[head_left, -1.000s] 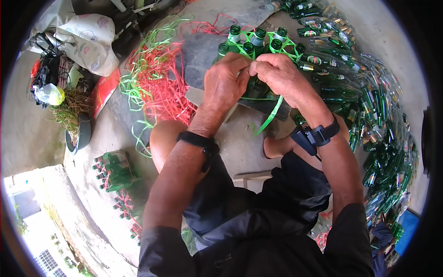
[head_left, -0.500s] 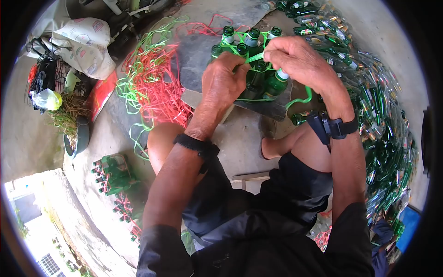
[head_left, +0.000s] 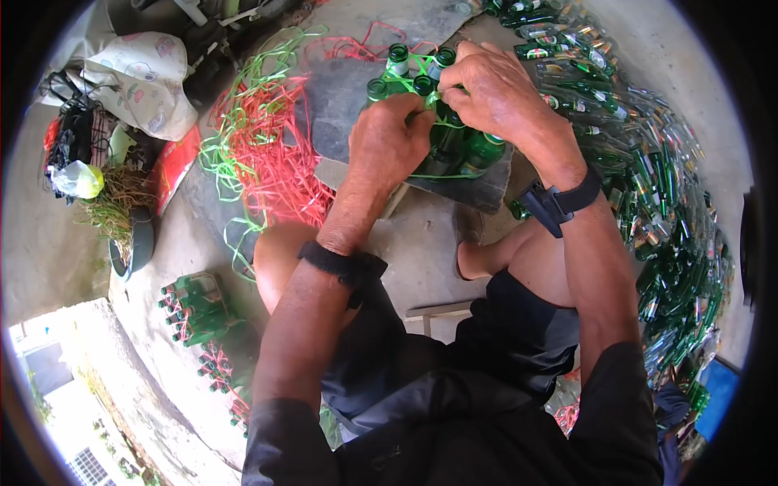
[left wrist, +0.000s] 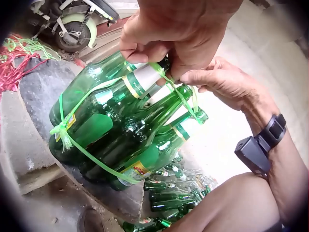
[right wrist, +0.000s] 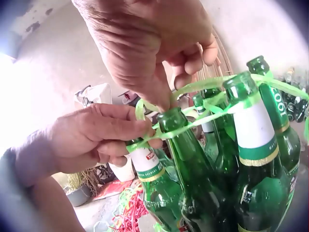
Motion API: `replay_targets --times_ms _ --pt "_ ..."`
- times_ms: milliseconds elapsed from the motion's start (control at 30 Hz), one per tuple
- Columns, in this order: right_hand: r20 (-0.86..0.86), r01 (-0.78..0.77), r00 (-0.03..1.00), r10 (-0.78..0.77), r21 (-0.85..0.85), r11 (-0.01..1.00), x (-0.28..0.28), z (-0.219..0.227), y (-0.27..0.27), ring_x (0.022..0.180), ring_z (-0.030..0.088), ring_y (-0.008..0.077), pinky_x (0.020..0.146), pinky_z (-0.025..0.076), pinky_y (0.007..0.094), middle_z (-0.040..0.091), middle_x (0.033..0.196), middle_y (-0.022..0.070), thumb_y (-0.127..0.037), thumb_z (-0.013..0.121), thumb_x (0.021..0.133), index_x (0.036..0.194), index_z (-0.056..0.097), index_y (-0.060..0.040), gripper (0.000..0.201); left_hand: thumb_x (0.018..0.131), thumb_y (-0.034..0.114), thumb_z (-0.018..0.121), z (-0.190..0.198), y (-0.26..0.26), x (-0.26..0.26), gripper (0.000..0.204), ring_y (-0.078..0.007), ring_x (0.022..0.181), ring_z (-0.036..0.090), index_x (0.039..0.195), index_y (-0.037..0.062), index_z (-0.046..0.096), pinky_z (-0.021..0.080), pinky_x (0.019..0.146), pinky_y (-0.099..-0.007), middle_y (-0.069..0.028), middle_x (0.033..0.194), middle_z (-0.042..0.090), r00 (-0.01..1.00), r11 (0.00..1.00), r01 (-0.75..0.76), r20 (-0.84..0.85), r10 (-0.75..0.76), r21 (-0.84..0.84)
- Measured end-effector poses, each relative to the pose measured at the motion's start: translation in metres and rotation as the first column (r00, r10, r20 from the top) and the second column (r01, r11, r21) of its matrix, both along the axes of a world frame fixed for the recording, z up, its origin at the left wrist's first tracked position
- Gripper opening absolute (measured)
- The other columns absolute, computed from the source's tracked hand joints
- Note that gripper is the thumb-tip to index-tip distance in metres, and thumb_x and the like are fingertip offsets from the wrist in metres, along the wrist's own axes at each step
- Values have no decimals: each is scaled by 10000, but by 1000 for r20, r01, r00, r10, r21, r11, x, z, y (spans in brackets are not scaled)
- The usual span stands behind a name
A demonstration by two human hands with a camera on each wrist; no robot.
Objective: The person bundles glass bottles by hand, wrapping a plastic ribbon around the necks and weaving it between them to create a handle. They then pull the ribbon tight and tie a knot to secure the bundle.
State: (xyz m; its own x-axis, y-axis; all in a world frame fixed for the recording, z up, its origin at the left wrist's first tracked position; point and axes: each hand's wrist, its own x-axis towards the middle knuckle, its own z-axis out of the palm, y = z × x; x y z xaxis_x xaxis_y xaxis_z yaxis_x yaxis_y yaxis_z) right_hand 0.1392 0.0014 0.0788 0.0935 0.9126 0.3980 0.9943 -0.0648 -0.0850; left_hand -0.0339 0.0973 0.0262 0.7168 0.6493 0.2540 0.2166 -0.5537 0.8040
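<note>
Green glass bottles (left wrist: 130, 130) stand bundled on a dark slab (head_left: 478, 191), with green plastic strap (left wrist: 96, 166) round their bodies and more strap (right wrist: 203, 120) looped among the necks. The left hand (head_left: 389, 142) is at the near-left necks, pinching strap between thumb and fingers; the right wrist view shows this left hand (right wrist: 96, 135) beside a bottle neck. Close to its right, the right hand (head_left: 502, 97) pinches strap over the necks, its fingertips just above one bottle mouth (right wrist: 172, 117).
Tangled red and green strap (head_left: 279, 162) lies left of the slab. A large heap of bottles (head_left: 664, 202) fills the right side. Another bottle bundle (head_left: 196, 308) stands at lower left, near a plant pot (head_left: 139, 243). A small wooden stool (head_left: 438, 309) is between the legs.
The hands came apart with strap stretched between them, then drew closer again over the necks. The strap's loose end, earlier hanging at the right, is no longer visible there.
</note>
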Motion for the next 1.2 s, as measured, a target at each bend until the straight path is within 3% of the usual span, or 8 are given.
replay_targets --times_ms 33,267,333,767,833,1067,1133,1200 --pt "4 8 1000 -7 -61 998 0 0 2 899 632 390 790 511 483 630 880 142 -118 712 862 811 736 -77 69 918 168 733 -1 1 0 159 -150 646 591 945 12 735 495 626 -369 -127 719 672 1000 1000 15 7 -15 -14" --pt "-97 86 990 -98 -127 988 -6 -9 9 888 685 427 759 539 543 670 907 172 -79 661 869 869 720 -53 65 906 146 743 -1 3 2 137 -96 659 558 934 11 745 476 605 -336 -67 674 632 1000 998 4 1 -4 -67" --pt "-161 39 986 -48 -60 997 -8 -10 8 882 681 445 763 534 553 686 910 191 -74 634 878 862 704 -34 82 854 209 761 -1 4 2 145 -337 699 720 917 81 787 549 679 -442 -154 738 718 1000 993 -11 -16 10 -117" --pt "-314 105 936 -160 -187 977 -12 -14 4 866 661 475 748 530 551 683 890 248 -101 609 902 880 664 1 117 859 192 769 -2 7 2 154 -343 711 714 926 54 779 538 676 -435 -170 766 720 999 980 25 -19 -30 -196" --pt "-422 69 884 -203 -311 948 -8 -9 7 859 670 449 740 534 514 681 903 240 -95 598 902 923 687 0 132 861 198 773 -2 6 1 165 -345 731 724 943 55 785 542 685 -433 -174 778 725 1000 983 7 -7 -8 -184" --pt "-481 36 868 -121 -183 982 3 -27 13 760 683 333 689 523 448 682 802 183 -77 590 901 991 729 5 184 864 211 776 0 4 0 174 -346 753 735 964 70 796 551 704 -434 -168 794 736 1000 987 -1 -18 -2 -162" --pt "-561 -13 795 -229 -393 919 5 -13 17 715 657 245 661 518 403 690 781 148 -56 609 884 971 721 30 166 930 146 764 -1 3 0 157 -38 628 488 1002 8 780 403 544 -287 19 648 597 999 993 17 29 -14 -119" --pt "-564 5 788 -249 -398 918 3 -12 19 706 643 214 651 514 389 688 772 137 -49 619 873 967 724 33 162 930 147 763 0 2 0 157 -37 629 489 1004 9 781 404 545 -286 18 647 599 1000 992 15 29 -11 -122"
